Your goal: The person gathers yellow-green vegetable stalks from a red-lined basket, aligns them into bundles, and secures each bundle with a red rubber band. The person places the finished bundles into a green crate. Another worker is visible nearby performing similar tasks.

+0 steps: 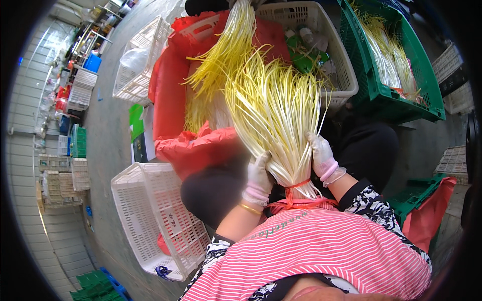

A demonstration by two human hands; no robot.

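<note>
A thick bundle of yellow blanched chives (278,113) stands before my chest, white stems down and yellow tips fanned away from me. A red tie (297,185) circles its stems near the base, with loose ends hanging. My left hand (259,175), in a whitish glove, grips the bundle's left side. On the opposite side my right hand (322,156), gloved too, holds the stems just above the tie. Beyond it, a second bunch of chives (241,34) hangs over a red-lined crate (169,86) holding more chives. What holds that bunch is mostly cut off by the top edge.
A white crate (348,71) with bottles and green scraps stands at the far right of the lined one. Further right, a green crate (425,98) contains tied chives. White plastic crates (150,210) (141,71) sit on the left. A green crate with red lining (418,203) is beside my right elbow.
</note>
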